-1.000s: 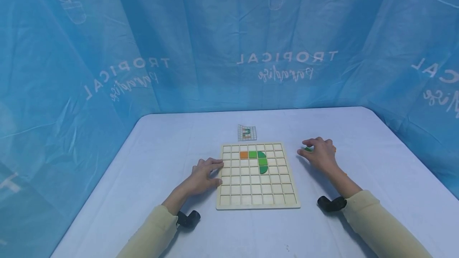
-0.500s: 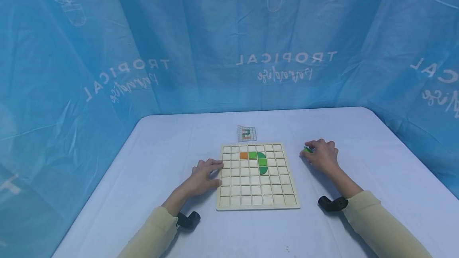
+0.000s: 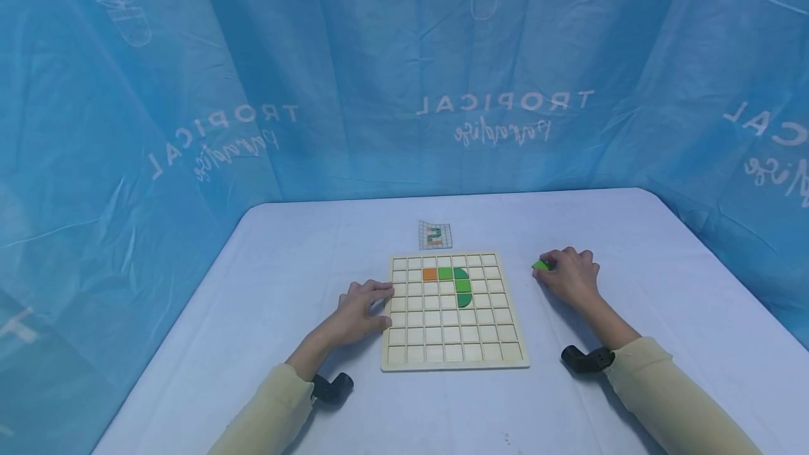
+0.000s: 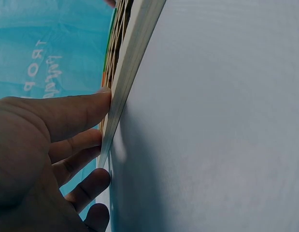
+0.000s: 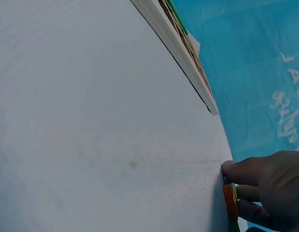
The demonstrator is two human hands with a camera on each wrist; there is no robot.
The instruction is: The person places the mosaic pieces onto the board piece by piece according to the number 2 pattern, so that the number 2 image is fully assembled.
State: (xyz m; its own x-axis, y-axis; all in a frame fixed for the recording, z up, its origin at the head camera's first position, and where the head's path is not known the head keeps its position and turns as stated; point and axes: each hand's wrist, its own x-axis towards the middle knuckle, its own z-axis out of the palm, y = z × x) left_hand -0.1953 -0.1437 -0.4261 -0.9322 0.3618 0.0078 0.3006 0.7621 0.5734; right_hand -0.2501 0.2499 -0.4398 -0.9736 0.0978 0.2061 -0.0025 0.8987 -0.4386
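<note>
My left hand [image 3: 357, 311] rests against the left edge of a pale wooden grid board [image 3: 432, 353], thumb and fingertips touching its rim. In the left wrist view the thumb [image 4: 84, 112] lies along the board's side. To the right of the board, my right hand [image 3: 574, 276] pinches a green tile [image 3: 541, 265] between thumb and fingers. The right wrist view shows an orange piece [image 5: 231, 202] by those fingers, largely edge-on. Set in the board are an orange square tile [image 3: 430, 274], two light green squares [image 3: 445, 273] and two dark green rounded tiles [image 3: 464, 299].
A small printed grid card [image 3: 435, 235] with a coloured pattern lies just behind the board. White cloth covers the table [image 3: 316, 230]. A blue curtain [image 3: 379, 76] with lettering hangs along the back and sides. Black wrist mounts [image 3: 333, 389] sit under both sleeves.
My right thumb and fingers have come together on the green tile, and that hand has moved slightly right and nearer to me. My left hand and the board stay where they were.
</note>
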